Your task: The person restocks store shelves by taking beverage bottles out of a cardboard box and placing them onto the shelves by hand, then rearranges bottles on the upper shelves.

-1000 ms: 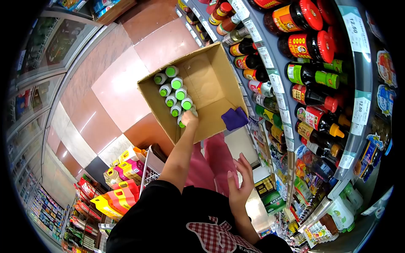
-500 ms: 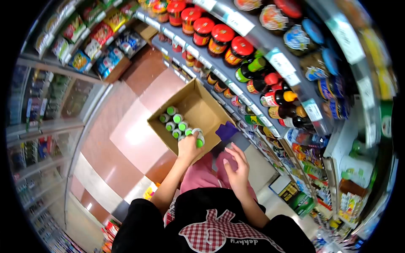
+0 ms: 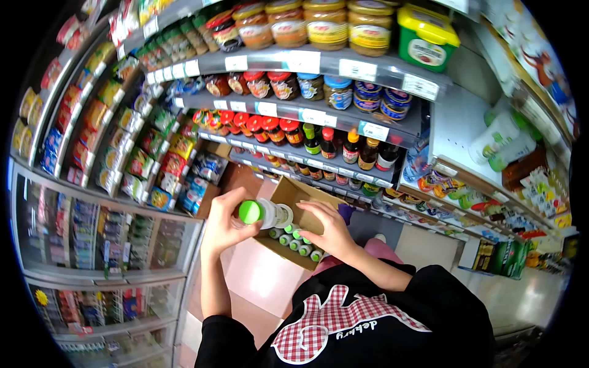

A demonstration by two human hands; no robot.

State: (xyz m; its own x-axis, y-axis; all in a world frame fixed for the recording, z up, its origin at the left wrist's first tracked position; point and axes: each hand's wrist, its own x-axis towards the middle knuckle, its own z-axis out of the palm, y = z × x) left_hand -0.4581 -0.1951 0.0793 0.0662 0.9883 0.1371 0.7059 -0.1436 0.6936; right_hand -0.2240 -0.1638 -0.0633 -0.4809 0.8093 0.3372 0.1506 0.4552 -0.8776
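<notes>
My left hand (image 3: pixel 230 222) is wrapped round a pale bottle (image 3: pixel 277 214) with a green cap, raised above a cardboard box. The cap points toward me and the bottle's base leans to the right. Beside that base is my right hand (image 3: pixel 325 230), fingers and thumb apart and curved; whether it touches the bottle is not clear. Several similar green-capped bottles (image 3: pixel 296 241) stand close together in the near part of the cardboard box (image 3: pixel 279 253), which is open at the top.
Shelves of jars (image 3: pixel 282 27) and sauce bottles (image 3: pixel 351 149) rise in front, past the box. On the left are glass-fronted cabinets (image 3: pixel 116 239) and racks of packets (image 3: pixel 113 122). White bottles (image 3: pixel 497 138) lie on a shelf at right. Something purple (image 3: pixel 345 213) is by the box.
My left hand has lifted a bottle up out of the box. My right hand has come from beside the box to near the bottle's base. The view has tilted up toward the shelves.
</notes>
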